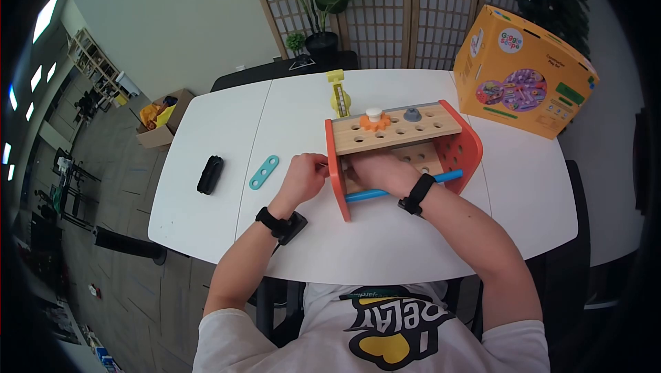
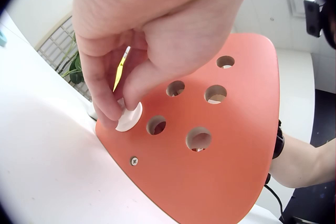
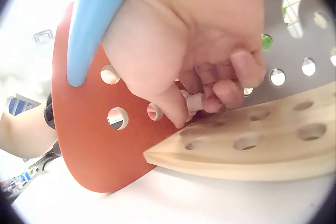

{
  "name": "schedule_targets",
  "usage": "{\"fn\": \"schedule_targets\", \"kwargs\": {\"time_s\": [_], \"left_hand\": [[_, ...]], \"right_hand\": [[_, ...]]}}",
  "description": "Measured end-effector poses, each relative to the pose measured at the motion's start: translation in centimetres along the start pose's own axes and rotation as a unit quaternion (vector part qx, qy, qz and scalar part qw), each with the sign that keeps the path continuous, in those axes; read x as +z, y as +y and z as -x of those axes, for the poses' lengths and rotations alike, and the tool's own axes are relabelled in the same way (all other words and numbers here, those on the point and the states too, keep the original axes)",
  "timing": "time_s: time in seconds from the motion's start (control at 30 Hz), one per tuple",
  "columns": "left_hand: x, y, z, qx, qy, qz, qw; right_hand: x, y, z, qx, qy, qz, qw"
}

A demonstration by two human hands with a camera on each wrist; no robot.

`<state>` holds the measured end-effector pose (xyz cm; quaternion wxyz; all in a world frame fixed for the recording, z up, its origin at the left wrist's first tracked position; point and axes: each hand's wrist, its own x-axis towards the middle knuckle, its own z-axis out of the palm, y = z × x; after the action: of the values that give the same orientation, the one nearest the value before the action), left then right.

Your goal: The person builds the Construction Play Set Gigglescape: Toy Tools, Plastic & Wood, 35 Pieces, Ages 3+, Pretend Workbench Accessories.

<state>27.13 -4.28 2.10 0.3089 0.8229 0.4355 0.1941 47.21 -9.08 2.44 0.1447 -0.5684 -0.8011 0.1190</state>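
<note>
A toy workbench with a red side panel [image 2: 231, 145] and a pale wooden top [image 1: 434, 122] stands on the table. At the panel's outer face my left hand [image 1: 303, 179] pinches a white round bolt head [image 2: 129, 120] low near the edge, right at one of the holes. Inside the bench my right hand [image 1: 382, 168] reaches under the top, past the blue bar [image 1: 368, 195]. Its thumb and fingers pinch a white threaded piece [image 3: 195, 101] against the panel's inner side, by the lower wooden board [image 3: 252, 145]. The fingers partly hide both white pieces.
An orange gear [image 1: 375, 124] with a white knob and a grey piece [image 1: 413, 115] sit on the top. Behind stands a yellow toy tool [image 1: 339, 98]. To the left lie a teal strip with holes [image 1: 264, 172] and a black case [image 1: 211, 175]. An orange box [image 1: 523, 73] stands back right.
</note>
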Motion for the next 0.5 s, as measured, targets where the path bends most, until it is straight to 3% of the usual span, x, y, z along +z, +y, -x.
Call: {"fn": "schedule_targets", "kwargs": {"time_s": [0.1, 0.2, 0.5], "left_hand": [[-0.02, 0.01, -0.03, -0.003, -0.003, 0.007, 1.0], [-0.06, -0.01, 0.01, -0.004, 0.0, 0.006, 1.0], [0.09, -0.29, -0.19, 0.008, 0.0, -0.013, 1.0]], "right_hand": [[-0.54, -0.34, 0.06, 0.01, -0.026, 0.031, 0.999], [-1.16, -0.63, 0.02, 0.021, -0.008, -0.013, 1.0], [-0.45, -0.35, -0.06, 0.013, 0.022, 0.012, 1.0]]}}
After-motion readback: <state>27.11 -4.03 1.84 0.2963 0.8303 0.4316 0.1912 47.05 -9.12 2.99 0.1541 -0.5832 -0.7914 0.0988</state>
